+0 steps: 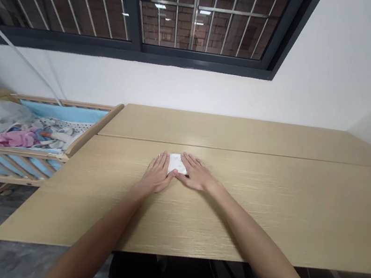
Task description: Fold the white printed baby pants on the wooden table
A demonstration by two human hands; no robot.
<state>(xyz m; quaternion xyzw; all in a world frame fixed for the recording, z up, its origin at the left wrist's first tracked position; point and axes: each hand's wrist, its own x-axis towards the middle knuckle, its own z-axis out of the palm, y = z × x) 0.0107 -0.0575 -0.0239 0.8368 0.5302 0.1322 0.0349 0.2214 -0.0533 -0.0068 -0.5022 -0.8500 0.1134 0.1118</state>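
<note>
A small white folded cloth (pixel 176 161) lies on the light wooden table (pixel 268 195), near its middle. My left hand (pixel 157 175) rests flat on the table against the cloth's left edge, fingers stretched out. My right hand (pixel 196 173) lies flat over the cloth's right side, fingers extended and together. Both hands press down and partly hide the cloth. Neither hand grips anything.
A wooden baby cot (pixel 28 141) with blue lining and a pile of small clothes (pixel 16 132) stands to the left of the table. A white wall and a barred window (pixel 140 3) lie behind. A seam (pixel 275 154) divides the table into two boards.
</note>
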